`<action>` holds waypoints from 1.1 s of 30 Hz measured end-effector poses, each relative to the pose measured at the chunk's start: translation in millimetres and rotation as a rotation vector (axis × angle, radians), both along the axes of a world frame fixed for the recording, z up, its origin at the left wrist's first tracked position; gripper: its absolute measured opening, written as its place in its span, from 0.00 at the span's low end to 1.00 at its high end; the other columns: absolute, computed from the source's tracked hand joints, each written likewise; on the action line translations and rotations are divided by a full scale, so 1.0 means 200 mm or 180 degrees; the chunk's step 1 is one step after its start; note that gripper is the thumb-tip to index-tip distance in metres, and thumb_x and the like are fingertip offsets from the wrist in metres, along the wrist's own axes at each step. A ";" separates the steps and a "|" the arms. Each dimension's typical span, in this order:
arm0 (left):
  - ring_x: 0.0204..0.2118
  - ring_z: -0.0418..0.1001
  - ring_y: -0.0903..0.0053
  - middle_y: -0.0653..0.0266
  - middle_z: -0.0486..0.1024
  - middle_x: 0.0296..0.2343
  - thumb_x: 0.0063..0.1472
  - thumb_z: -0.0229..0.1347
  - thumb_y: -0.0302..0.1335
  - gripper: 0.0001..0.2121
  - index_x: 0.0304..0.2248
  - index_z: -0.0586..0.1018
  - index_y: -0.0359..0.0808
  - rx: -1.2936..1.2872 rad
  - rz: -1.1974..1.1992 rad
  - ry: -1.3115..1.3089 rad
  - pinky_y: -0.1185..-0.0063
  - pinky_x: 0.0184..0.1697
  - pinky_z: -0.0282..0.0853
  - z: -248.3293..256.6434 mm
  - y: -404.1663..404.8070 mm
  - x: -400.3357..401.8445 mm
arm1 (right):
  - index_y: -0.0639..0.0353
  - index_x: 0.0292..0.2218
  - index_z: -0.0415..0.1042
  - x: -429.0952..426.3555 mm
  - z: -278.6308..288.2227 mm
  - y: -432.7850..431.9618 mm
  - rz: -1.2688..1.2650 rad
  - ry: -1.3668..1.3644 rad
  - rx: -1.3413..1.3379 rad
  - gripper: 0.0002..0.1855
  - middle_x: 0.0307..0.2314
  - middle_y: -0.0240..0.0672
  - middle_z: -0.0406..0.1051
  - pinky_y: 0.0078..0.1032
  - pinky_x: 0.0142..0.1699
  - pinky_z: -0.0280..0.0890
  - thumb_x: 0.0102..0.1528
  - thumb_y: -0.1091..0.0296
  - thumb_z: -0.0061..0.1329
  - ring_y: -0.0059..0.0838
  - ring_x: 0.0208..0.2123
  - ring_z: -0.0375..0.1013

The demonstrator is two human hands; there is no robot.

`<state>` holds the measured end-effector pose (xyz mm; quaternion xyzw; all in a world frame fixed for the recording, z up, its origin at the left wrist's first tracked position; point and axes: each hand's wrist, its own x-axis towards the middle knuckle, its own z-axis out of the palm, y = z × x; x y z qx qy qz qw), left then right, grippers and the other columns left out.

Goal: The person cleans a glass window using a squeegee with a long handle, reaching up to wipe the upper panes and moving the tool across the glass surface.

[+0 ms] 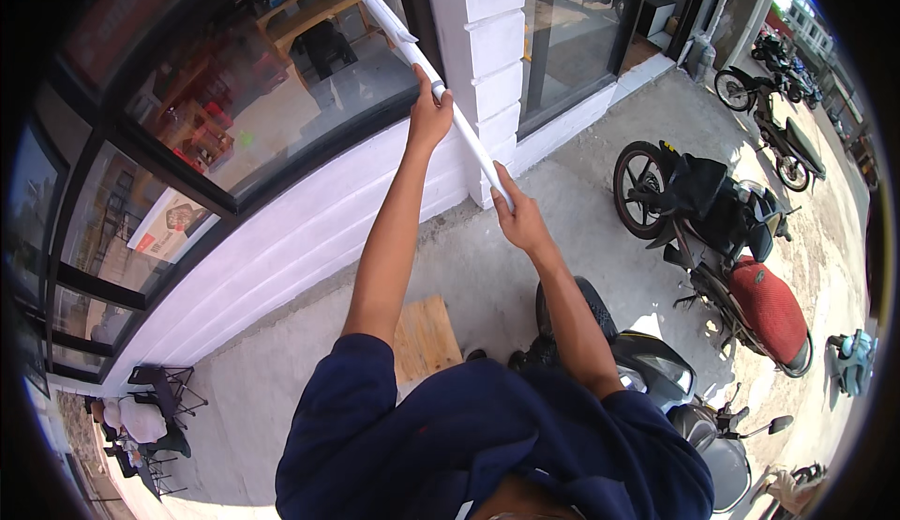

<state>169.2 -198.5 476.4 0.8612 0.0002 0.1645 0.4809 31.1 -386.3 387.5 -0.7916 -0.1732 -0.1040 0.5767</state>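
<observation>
Both hands hold a long white pole [470,139], which slants up to the left in front of a shop window [281,105] with a black frame. My left hand [430,118] is wrapped around the pole beside a grey band. Lower down, my right hand [519,216] grips it close to its bottom end. A thin piece sticks out from the pole above my left hand. The far end runs to the top edge of the view, across the glass; what is fixed there cannot be made out.
A white pillar [492,49] stands right of the window, above a white wall [302,239]. A wooden board [425,341] is near my feet. Motorcycles, one with a red seat cover [770,302], stand to the right. Folding chairs [165,390] and seated people are at lower left.
</observation>
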 end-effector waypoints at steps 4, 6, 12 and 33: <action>0.36 0.78 0.57 0.47 0.78 0.32 0.62 0.49 0.33 0.40 0.64 0.35 0.39 -0.0005 0.0055 0.0037 0.68 0.43 0.71 0.00 0.02 -0.01 | 0.55 0.60 0.58 -0.05 0.05 0.00 0.0020 0.0098 -0.0052 0.25 0.47 0.55 0.69 0.33 0.52 0.65 0.62 0.67 0.43 0.54 0.50 0.67; 0.36 0.78 0.57 0.47 0.78 0.32 0.62 0.49 0.33 0.40 0.64 0.36 0.39 -0.0069 0.0006 0.0027 0.68 0.44 0.71 0.01 0.02 -0.02 | 0.53 0.60 0.59 -0.06 0.07 0.00 0.0012 0.0097 -0.0052 0.25 0.44 0.57 0.70 0.34 0.50 0.66 0.62 0.66 0.43 0.57 0.48 0.68; 0.38 0.78 0.57 0.46 0.77 0.35 0.62 0.49 0.34 0.40 0.64 0.36 0.39 -0.0159 -0.0012 0.0077 0.69 0.44 0.71 0.05 0.01 -0.03 | 0.48 0.60 0.58 -0.10 0.17 -0.02 -0.0143 0.0219 -0.0236 0.26 0.38 0.60 0.72 0.37 0.47 0.67 0.61 0.63 0.43 0.60 0.45 0.69; 0.29 0.75 0.66 0.53 0.76 0.30 0.63 0.48 0.34 0.41 0.64 0.30 0.47 -0.0287 -0.0106 0.0481 0.72 0.34 0.71 -0.48 -0.01 -0.15 | 0.47 0.60 0.59 -0.33 -0.17 -0.07 -0.0248 0.0352 -0.0611 0.26 0.28 0.58 0.73 0.34 0.42 0.67 0.61 0.63 0.43 0.57 0.35 0.74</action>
